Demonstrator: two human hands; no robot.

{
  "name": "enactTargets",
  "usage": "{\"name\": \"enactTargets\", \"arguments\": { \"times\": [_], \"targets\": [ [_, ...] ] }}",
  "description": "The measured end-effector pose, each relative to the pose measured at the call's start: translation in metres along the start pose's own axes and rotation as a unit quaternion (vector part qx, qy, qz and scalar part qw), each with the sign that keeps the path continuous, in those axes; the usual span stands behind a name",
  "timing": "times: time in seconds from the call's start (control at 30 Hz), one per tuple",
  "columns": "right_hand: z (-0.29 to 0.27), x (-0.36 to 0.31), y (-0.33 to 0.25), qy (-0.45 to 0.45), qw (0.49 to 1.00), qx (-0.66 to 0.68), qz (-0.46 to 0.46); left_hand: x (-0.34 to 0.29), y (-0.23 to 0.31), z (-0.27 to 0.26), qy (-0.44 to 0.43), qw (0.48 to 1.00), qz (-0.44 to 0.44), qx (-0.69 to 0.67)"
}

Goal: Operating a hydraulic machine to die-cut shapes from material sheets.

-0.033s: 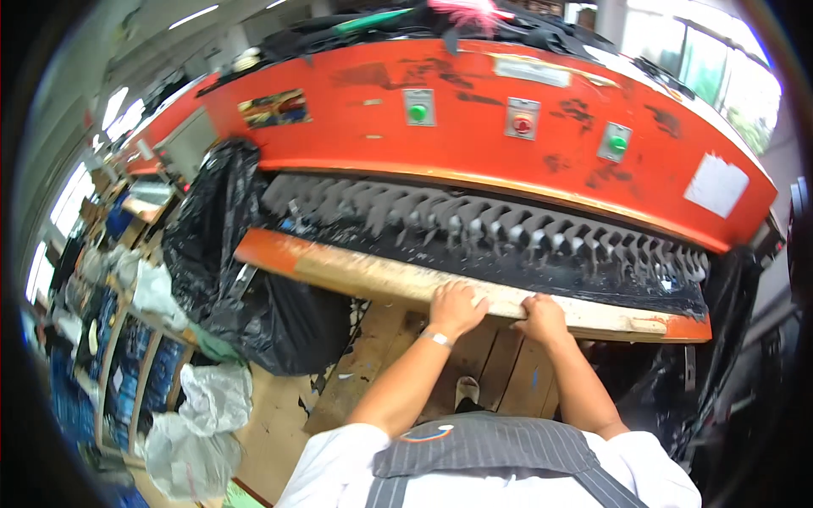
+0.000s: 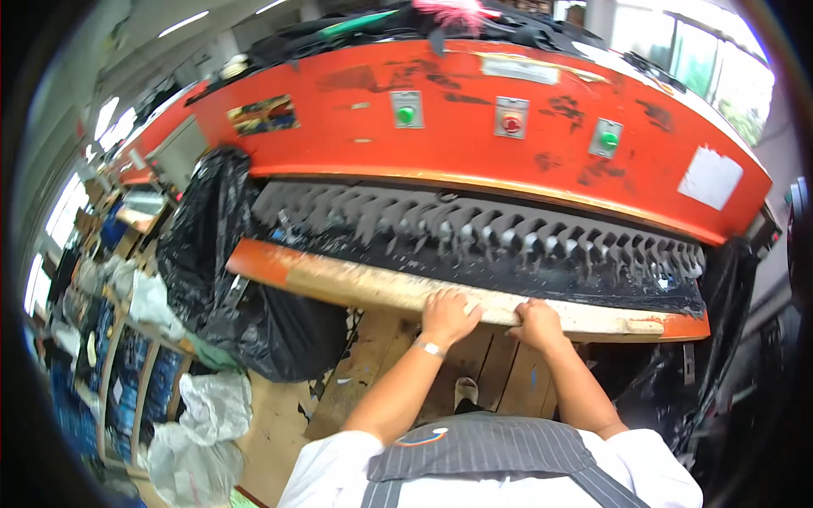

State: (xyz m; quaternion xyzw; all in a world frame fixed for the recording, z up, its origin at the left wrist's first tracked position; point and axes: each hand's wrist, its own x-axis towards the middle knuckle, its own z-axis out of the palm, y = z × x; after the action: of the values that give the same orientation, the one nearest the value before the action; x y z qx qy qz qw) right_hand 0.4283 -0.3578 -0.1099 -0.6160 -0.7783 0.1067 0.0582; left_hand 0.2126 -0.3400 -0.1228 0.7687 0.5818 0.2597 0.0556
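My left hand (image 2: pixel 450 317) lies on the worn wooden front rail (image 2: pixel 373 282) of a large orange machine, fingers curled over its edge. A short way to the right, my right hand (image 2: pixel 537 324) grips the same rail with bent fingers. The undersides of both grips are hidden. Beyond the rail a black bed (image 2: pixel 474 269) runs across the machine, specked with pale scraps. On its far side lies a long grey sheet (image 2: pixel 406 208) with a row of curved cut-outs along its near edge.
The orange machine front (image 2: pixel 339 140) carries a green button (image 2: pixel 406 115), a red button (image 2: pixel 511 124) and another green button (image 2: pixel 608 141). Black plastic bags (image 2: pixel 296 330) hang at the left. White sacks (image 2: pixel 195 466) and a wooden rack of blue bundles (image 2: pixel 127 385) stand farther left.
The view has shifted slightly, so the machine sits a little farther left in the picture. Both hands keep their places on the rail.
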Motion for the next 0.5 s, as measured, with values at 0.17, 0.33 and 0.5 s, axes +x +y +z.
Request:
{"name": "enactTargets", "arguments": {
  "times": [0.17, 0.33, 0.5],
  "targets": [
    [-0.043, 0.014, -0.006, -0.232, 0.965, 0.117, -0.045, 0.015, -0.016, -0.037, -0.316, 0.945, -0.085, -0.024],
    [-0.062, 0.137, -0.035, 0.08, 0.96, 0.222, -0.149, 0.099, -0.039, -0.031, 0.15, 0.987, -0.019, -0.048],
    [-0.043, 0.261, -0.065, -0.058, 0.994, 0.056, -0.069, 0.134, -0.088, -0.011, 0.05, 0.999, 0.02, 0.011]
  ]
}}
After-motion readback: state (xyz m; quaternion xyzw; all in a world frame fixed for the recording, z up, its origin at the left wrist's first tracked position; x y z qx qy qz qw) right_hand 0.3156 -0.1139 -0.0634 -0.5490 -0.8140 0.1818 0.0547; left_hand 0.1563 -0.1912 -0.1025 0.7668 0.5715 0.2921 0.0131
